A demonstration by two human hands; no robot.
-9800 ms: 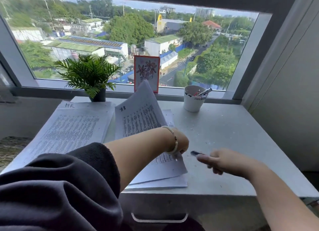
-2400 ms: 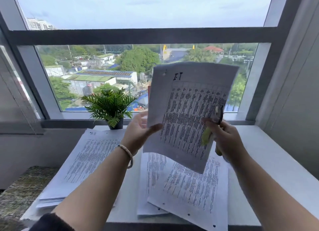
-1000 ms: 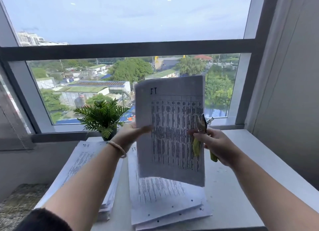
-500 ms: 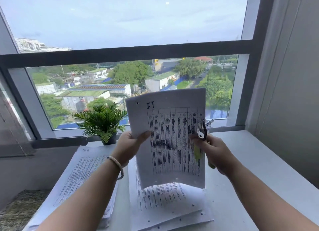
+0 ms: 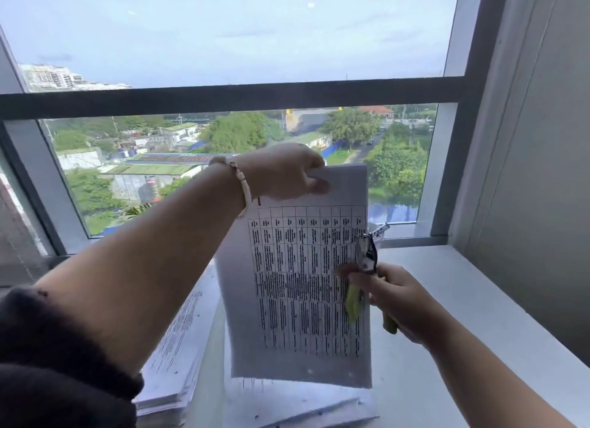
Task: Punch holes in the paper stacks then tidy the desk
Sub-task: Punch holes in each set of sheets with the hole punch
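I am noting that the left hand (image 5: 284, 172) has shifted from the left edge of the held paper stack (image 5: 306, 284) to its top edge, where it is now pinching the sheets so that they are hanging upright above the desk (image 5: 463, 300). The right hand (image 5: 399, 300) is still gripping the green-handled hole punch (image 5: 367, 268), with its metal head at the stack's right edge. I am judging that a punch along that edge is imminent. Punched stacks (image 5: 303, 408) are lying flat below, with another pile (image 5: 178, 347) to the left.
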